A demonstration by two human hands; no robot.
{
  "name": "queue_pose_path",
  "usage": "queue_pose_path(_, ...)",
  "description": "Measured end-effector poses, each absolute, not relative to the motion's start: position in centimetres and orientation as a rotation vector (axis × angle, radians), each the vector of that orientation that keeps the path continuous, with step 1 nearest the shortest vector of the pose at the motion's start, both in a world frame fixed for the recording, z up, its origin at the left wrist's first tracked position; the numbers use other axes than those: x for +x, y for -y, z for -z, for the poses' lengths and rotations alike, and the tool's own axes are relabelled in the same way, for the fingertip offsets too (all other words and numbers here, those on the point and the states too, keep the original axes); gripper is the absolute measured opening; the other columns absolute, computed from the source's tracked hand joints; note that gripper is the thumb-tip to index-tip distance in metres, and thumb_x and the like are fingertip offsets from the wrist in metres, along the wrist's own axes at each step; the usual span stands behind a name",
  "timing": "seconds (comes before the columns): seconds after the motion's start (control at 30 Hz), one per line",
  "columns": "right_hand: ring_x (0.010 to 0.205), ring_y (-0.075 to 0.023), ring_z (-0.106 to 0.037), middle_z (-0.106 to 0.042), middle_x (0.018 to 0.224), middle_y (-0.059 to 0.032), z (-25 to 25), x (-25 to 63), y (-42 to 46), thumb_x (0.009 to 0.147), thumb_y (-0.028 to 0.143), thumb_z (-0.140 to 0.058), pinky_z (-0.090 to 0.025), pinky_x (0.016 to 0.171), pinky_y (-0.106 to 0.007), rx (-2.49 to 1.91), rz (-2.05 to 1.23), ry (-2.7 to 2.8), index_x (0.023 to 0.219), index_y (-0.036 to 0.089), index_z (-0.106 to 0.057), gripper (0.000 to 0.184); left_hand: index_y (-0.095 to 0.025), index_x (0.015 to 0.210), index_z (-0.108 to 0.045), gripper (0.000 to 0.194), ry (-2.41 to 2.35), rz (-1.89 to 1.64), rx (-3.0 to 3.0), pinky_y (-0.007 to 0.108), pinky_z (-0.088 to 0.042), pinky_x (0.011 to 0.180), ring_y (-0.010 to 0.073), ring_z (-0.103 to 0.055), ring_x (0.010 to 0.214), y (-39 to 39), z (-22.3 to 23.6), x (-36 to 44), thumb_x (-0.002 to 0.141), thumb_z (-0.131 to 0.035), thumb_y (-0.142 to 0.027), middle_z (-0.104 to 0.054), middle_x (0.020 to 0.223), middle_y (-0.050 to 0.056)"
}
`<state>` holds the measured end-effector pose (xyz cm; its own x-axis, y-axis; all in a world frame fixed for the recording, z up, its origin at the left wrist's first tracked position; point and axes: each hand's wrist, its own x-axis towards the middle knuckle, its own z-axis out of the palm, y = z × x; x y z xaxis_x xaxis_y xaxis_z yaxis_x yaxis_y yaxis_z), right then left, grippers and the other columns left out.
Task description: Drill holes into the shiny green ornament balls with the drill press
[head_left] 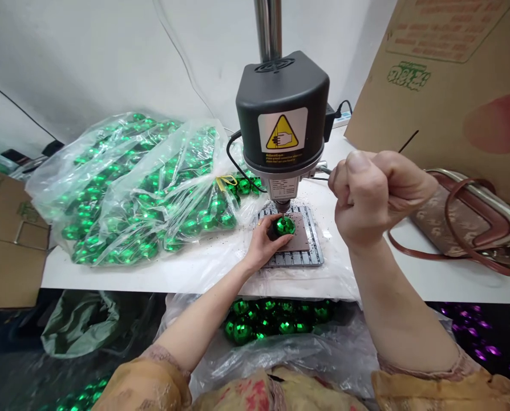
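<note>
Between the thumb and fingers of my left hand (265, 244) is a shiny green faceted ball (285, 226). It rests on a brown board (300, 238) over the slotted metal base (315, 251) of a bench drill press (283, 114). The drill chuck (283, 205) is right above the ball, and its bit comes down to the ball's top; whether it has entered cannot be made out. My right hand (372, 191) is closed in a fist around the feed lever (324, 169) at the drill's right side.
A large clear bag (139, 188) of green balls fills the table's left side. More green balls (276, 319) lie in an open plastic bag at my lap. A handbag (464, 217) and a cardboard box (447, 80) stand on the right. Purple balls (473, 331) are below right.
</note>
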<state>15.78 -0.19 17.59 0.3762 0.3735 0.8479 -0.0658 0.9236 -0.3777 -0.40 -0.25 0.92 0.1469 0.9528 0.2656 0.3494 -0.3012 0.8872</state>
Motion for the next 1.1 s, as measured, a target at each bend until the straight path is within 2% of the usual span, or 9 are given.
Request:
queue_pose_path(0.3,0.039,-0.0018,-0.025,-0.022,0.047,0.0067,-16.1,16.1,-0.7,0.086,0.022,-0.059,-0.018,0.041,-0.024,-0.253,-0.199,1.176,0.058,0.018,-0.016,0.051,-0.022,0.125,-0.06,0.054,-1.268,-1.154,1.83,0.043,-0.051,0.101,0.0279,-0.062,0.116,0.5,-1.3,-0.3,0.078,-0.08,-0.04,-0.066,0.123,0.01)
queue_pose_path(0.5,0.038,-0.0018,-0.027,-0.023,0.045,0.0065,-15.1,15.9,-0.8,0.083,0.014,-0.058,-0.023,0.04,-0.023,-0.224,-0.089,1.163,0.052,0.017,-0.018,0.051,-0.022,0.125,-0.06,0.055,-1.264,-1.156,1.833,0.044,-0.051,0.101,0.0282,-0.062,0.117,0.4,-1.0,-0.4,0.078,-0.08,-0.041,-0.065,0.123,0.01)
queue_pose_path(0.93,0.042,-0.0031,-0.028,-0.023,0.049,0.0059,-13.4,16.4,-0.7,0.079,0.004,-0.055,-0.026,0.043,-0.024,-0.119,-0.053,1.255,0.056,0.018,-0.018,0.045,-0.022,0.124,-0.061,0.055,-1.248,-1.173,1.822,0.045,-0.049,0.103,0.0282,-0.062,0.117,0.3,-0.8,-0.5,0.077,-0.081,-0.042,-0.066,0.123,0.01)
queue_pose_path(1.1,0.04,-0.0026,-0.027,-0.025,0.045,0.006,-15.4,16.1,0.0,0.083,0.009,-0.056,-0.024,0.042,-0.026,-0.288,-0.157,1.196,0.051,0.017,-0.02,0.048,-0.022,0.124,-0.061,0.055,-1.253,-1.172,1.792,0.045,-0.05,0.101,0.0278,-0.063,0.115,0.2,-0.9,-0.2,0.077,-0.081,-0.042,-0.067,0.12,0.01)
